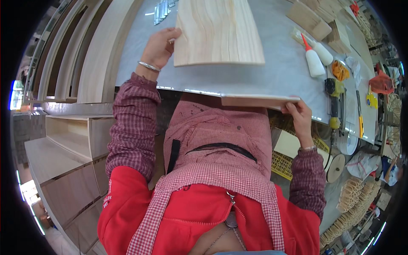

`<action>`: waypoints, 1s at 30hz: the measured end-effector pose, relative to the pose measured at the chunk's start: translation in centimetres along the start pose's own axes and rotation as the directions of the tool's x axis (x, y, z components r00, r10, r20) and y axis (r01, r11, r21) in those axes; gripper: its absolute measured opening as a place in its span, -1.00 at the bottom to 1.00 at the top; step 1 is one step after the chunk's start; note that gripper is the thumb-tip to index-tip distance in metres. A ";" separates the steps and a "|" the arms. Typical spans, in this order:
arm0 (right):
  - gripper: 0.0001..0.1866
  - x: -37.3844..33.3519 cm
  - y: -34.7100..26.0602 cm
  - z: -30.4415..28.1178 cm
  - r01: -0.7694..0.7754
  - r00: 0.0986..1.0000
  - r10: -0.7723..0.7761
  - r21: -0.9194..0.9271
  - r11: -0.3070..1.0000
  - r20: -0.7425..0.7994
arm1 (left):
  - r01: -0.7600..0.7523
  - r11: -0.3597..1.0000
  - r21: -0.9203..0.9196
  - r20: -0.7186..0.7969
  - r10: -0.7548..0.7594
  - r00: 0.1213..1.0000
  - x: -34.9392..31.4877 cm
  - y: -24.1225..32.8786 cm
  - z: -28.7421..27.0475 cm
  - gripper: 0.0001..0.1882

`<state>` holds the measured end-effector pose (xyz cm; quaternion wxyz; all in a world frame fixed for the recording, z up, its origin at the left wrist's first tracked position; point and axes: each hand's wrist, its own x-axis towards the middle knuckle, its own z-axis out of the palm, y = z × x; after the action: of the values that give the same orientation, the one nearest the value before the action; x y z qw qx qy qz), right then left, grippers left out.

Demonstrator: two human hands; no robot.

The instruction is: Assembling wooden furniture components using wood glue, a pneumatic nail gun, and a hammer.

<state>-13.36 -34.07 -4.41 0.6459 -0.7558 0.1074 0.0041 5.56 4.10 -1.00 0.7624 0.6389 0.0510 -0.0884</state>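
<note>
A wide pale wooden board lies flat on the grey worktop. My left hand grips its near left corner, fingers curled over the edge. My right hand holds the end of a thin wooden panel that rests edge-on along the near edge of the worktop, in front of my checked apron.
Two white glue bottles with red tips, a yellow power tool and a yellow utility knife lie on the worktop at right. Long wooden boards lean at left above wooden boxes. A yellow crate sits below right.
</note>
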 end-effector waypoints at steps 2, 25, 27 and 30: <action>-0.84 1.6 0.4 1.0 -0.004 1.000 0.004 -0.026 1.000 0.013 | -0.005 0.998 -0.066 -0.009 0.004 1.000 -0.5 1.6 0.7 -0.74; -0.83 7.8 0.6 6.6 0.103 0.977 -0.136 0.189 0.976 0.167 | 0.005 0.996 -0.093 -0.080 -0.013 0.997 -1.2 -0.1 3.1 -0.76; -0.82 7.9 0.6 6.5 0.103 0.973 -0.134 0.167 0.981 0.187 | 0.006 0.996 -0.089 -0.064 -0.012 0.998 -1.0 -0.3 2.7 -0.78; -0.81 7.9 0.6 6.4 0.103 0.970 -0.131 0.145 0.984 0.204 | 0.007 0.996 -0.084 -0.046 -0.011 0.999 -0.8 -0.5 2.5 -0.80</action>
<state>-4.84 -29.12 -7.17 0.7018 -0.7112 -0.0072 0.0397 4.55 1.57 -0.90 0.7867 0.6081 0.0753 -0.0751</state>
